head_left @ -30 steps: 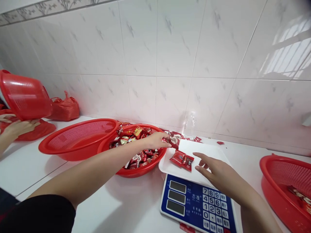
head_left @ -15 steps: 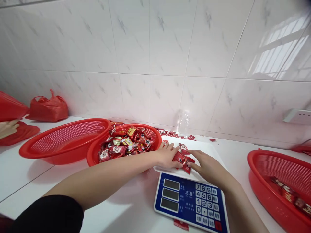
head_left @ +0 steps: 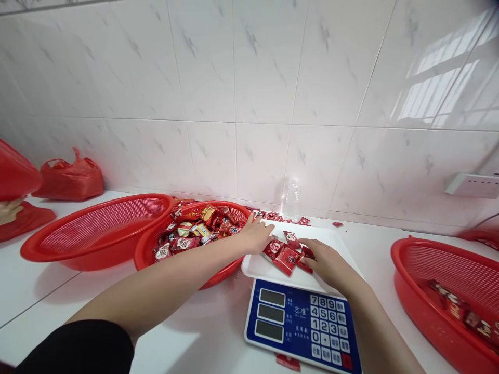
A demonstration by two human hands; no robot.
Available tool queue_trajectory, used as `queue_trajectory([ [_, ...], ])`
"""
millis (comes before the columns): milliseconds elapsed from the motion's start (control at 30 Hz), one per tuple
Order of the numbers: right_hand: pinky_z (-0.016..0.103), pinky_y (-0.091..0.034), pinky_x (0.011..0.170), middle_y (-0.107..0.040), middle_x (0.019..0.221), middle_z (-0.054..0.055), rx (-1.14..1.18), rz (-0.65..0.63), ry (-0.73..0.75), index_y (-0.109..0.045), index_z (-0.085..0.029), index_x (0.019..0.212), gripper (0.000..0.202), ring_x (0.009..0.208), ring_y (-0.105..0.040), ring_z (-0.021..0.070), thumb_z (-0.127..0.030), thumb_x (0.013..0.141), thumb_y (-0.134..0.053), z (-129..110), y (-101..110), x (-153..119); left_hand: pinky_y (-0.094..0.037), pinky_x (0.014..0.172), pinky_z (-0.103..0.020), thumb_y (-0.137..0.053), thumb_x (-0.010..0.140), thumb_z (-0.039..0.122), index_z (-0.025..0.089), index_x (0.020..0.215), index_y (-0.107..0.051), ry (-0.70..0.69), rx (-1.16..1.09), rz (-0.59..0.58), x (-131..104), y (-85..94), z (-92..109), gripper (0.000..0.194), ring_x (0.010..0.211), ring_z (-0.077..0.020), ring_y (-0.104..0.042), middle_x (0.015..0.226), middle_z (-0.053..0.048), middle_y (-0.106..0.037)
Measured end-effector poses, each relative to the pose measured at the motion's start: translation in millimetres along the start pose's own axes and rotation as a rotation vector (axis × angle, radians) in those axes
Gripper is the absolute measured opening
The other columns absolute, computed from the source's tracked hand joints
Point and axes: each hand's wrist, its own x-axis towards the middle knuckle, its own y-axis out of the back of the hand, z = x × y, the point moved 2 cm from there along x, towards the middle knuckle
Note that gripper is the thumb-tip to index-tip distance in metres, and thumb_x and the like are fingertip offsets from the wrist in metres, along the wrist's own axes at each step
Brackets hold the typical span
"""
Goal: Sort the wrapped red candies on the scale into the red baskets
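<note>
Several red wrapped candies (head_left: 286, 259) lie on the white tray (head_left: 331, 239) of a scale with a blue keypad (head_left: 302, 324). My left hand (head_left: 256, 235) is over the tray's left edge, beside the rim of a red basket (head_left: 146, 249) full of mixed candies; its fingers are apart and nothing shows in them. At the right of the pile, my right hand (head_left: 322, 259) has its fingers curled against a red candy (head_left: 307, 258). How firmly it holds that candy cannot be made out.
A wide red basket (head_left: 105, 228) stands at the left, another with some packets (head_left: 448, 301) at the right. Behind the scale are a clear bottle (head_left: 292, 200) and scattered candies. A tied red bag (head_left: 70, 176) and another person's hand (head_left: 11, 210) are at far left.
My left hand has moved left and up off the candies, uncovering more of them. My right hand stays by the pile. The view has shifted slightly.
</note>
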Motion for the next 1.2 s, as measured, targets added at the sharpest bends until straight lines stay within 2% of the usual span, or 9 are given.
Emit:
queue_trajectory([
  [133,0.035,-0.041,0.087,-0.061,0.117,0.009,-0.002,0.023,0.009,-0.052,-0.021,0.127,0.045,0.106,-0.055,0.023,-0.022,0.082,-0.049,0,-1,1,-0.033,0.096,-0.051,-0.034,0.091,0.031,0.016,0.101,-0.062,0.013,0.001,-0.042,2,-4.1,0,0.034,0.102,-0.032,-0.058,0.102,-0.016,-0.067],
  [267,0.036,-0.043,0.08,-0.066,0.096,0.007,0.004,0.057,0.014,-0.057,-0.022,0.122,0.044,0.095,-0.057,0.0243,-0.024,0.078,-0.053,2,1,0,-0.044,0.087,-0.041,-0.034,0.091,0.028,0.02,0.117,-0.057,-0.001,-0.08,-0.035,5,-6.3,4,0.036,0.103,-0.0291,-0.059,0.114,-0.012,-0.065],
  [467,0.036,-0.045,0.081,-0.066,0.099,0.008,0.089,0.241,-0.023,-0.059,-0.019,0.114,0.036,0.088,-0.06,0.0204,-0.025,0.086,-0.039,-4,16,-3,-0.041,0.095,-0.032,-0.038,0.091,0.042,0.022,0.123,-0.052,-0.076,-0.242,0.022,1,3.2,19,0.04,0.116,-0.0226,-0.052,0.129,-0.006,-0.056],
  [567,0.032,-0.048,0.078,-0.066,0.104,0.006,0.254,0.363,0.01,-0.056,-0.021,0.115,0.035,0.087,-0.062,0.0174,-0.033,0.09,-0.035,-15,20,-8,-0.044,0.091,-0.029,-0.05,0.084,0.05,0.023,0.121,-0.052,-0.153,-0.463,0.008,-4,8.2,34,0.046,0.11,-0.0203,-0.056,0.124,-0.005,-0.06],
  [700,0.033,-0.051,0.077,-0.065,0.107,0.006,0.511,0.484,0.104,-0.055,-0.024,0.117,0.035,0.091,-0.062,0.019,-0.039,0.088,-0.045,-26,21,-14,-0.047,0.085,-0.029,-0.051,0.086,0.034,0.019,0.108,-0.057,-0.266,-0.798,-0.012,-9,17.2,41,0.027,0.098,-0.0176,-0.062,0.106,-0.005,-0.067],
  [800,0.035,-0.051,0.078,-0.064,0.107,0.005,0.439,0.477,0.077,-0.053,-0.027,0.122,0.037,0.092,-0.062,0.0192,-0.039,0.087,-0.046,-28,24,-15,-0.046,0.082,-0.03,-0.052,0.086,0.031,0.018,0.104,-0.059,-0.213,-0.694,0.069,-12,30.3,19,0.024,0.093,-0.0179,-0.061,0.102,-0.005,-0.068],
  [933,0.037,-0.05,0.08,-0.064,0.112,0.005,0.272,0.375,0.037,-0.054,-0.027,0.123,0.039,0.098,-0.059,0.0212,-0.043,0.088,-0.044,-24,21,-14,-0.046,0.073,-0.027,-0.048,0.086,0.042,0.015,0.102,-0.058,-0.026,-0.472,0.116,-22,46.3,-36,0.033,0.086,-0.0182,-0.061,0.096,-0.004,-0.067],
  [1067,0.04,-0.048,0.087,-0.061,0.121,0.005,0.196,0.3,0.065,-0.054,-0.028,0.123,0.039,0.111,-0.055,0.0238,-0.044,0.089,-0.042,-22,14,-12,-0.045,0.072,-0.028,-0.039,0.087,0.054,0.017,0.099,-0.06,0.093,-0.307,0.007,-39,43.0,-87,0.044,0.084,-0.0195,-0.061,0.094,-0.004,-0.066],
  [1200,0.042,-0.047,0.09,-0.061,0.121,0.003,0.162,0.274,0.046,-0.053,-0.03,0.123,0.038,0.111,-0.055,0.0237,-0.043,0.089,-0.042,-22,11,-13,-0.045,0.082,-0.033,-0.059,0.073,0.054,0.019,0.1,-0.063,0.18,-0.131,-0.196,-57,16.2,-118,0.044,0.094,-0.0263,-0.061,0.105,-0.008,-0.066],
])
